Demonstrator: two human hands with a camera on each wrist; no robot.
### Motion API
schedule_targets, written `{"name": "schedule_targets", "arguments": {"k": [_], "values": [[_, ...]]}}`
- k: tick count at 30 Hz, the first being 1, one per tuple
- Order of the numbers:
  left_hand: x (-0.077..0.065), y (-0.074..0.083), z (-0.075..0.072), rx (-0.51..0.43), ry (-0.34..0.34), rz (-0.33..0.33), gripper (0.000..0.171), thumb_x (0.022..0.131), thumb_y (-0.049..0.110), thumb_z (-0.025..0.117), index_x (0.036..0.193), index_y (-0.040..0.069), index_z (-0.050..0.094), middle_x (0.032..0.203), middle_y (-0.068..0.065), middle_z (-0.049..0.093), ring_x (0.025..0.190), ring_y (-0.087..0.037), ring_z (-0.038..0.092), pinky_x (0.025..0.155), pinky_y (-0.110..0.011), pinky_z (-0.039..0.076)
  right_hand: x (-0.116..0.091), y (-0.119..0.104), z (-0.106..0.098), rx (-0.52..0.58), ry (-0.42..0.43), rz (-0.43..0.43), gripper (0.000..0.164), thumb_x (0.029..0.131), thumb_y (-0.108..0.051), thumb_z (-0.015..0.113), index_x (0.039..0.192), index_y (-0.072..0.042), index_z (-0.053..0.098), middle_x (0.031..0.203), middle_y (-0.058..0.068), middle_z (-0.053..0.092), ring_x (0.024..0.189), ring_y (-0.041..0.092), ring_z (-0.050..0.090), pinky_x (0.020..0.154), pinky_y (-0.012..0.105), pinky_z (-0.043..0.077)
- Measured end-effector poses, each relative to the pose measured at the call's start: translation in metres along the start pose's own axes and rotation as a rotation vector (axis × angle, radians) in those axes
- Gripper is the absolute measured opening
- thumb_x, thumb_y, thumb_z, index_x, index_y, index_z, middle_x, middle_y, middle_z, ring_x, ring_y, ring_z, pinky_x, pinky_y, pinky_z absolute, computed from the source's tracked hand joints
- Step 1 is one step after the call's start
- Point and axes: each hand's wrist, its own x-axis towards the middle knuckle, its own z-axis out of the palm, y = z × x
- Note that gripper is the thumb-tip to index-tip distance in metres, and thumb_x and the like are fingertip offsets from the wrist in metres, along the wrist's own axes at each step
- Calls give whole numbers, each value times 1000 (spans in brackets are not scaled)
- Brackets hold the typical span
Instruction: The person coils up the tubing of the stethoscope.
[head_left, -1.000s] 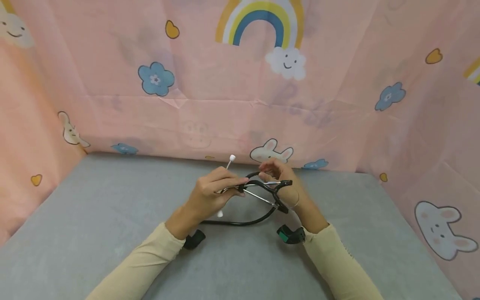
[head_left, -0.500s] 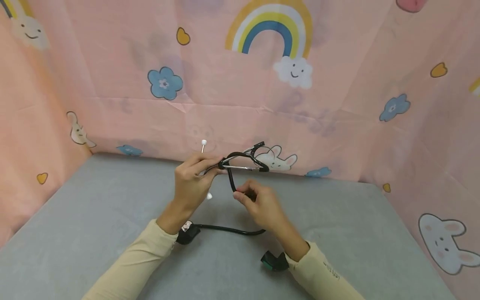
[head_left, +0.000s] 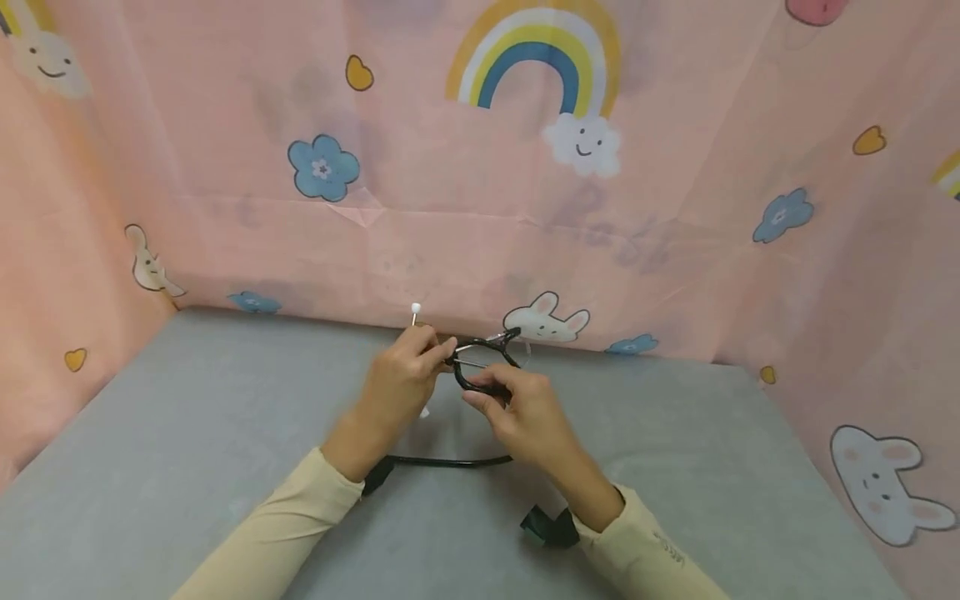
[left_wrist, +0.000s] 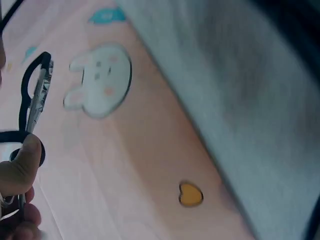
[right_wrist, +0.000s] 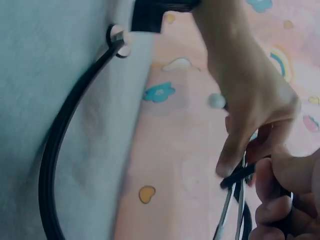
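A stethoscope with black tubing and metal ear tubes is held up above the table. My left hand pinches the ear tubes together where the tubing crosses them, thumb on top in the left wrist view. White ear tips stick out beyond the left hand, above and below it. My right hand grips a length of the black tubing, which bends in a loop beside the ear tubes. Lower tubing hangs or lies near the table; its round chest piece shows in the right wrist view.
A grey table lies beneath both hands. Behind it and at the sides hangs a pink printed cloth. A black wrist device sits at the right cuff, another at the left.
The right hand came from behind the ear tubes to the front, gripping the tubing, then pulled it into a tighter loop. The left hand shifted left with the ear tubes and dipped slightly.
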Motion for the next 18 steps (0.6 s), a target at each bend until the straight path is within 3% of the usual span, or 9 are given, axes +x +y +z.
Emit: {"name": "schedule_targets", "arguments": {"k": [5, 9, 15, 18], "values": [[-5, 13, 3, 19, -79, 85, 25, 72, 12, 81, 95, 4, 75, 78, -2, 59, 71, -14, 53, 61, -19, 50, 1, 2, -8, 135, -14, 160, 11, 87, -18, 68, 96, -11, 70, 85, 4, 72, 66, 9, 59, 57, 21, 50], [-8, 13, 5, -8, -76, 118, 26, 73, 18, 82, 94, 5, 75, 82, -1, 63, 72, -13, 53, 63, -19, 49, 3, 7, -16, 140, -23, 183, 12, 89, -16, 66, 98, -11, 71, 90, 6, 73, 74, 10, 63, 64, 21, 52], [-8, 9, 11, -73, -66, 279, 22, 74, 17, 81, 92, 5, 75, 84, -1, 65, 73, -13, 55, 66, -20, 48, 4, 16, -28, -135, 72, 19, 13, 88, -21, 65, 98, -15, 71, 89, 1, 68, 66, 8, 51, 58, 22, 45], [-6, 8, 11, -183, -91, 316, 22, 72, 15, 82, 91, 6, 75, 84, -1, 65, 74, -13, 55, 65, -19, 47, 7, 24, -31, -196, 115, -117, 12, 87, -19, 66, 96, -15, 72, 91, -1, 68, 66, 7, 48, 58, 22, 43]]}}
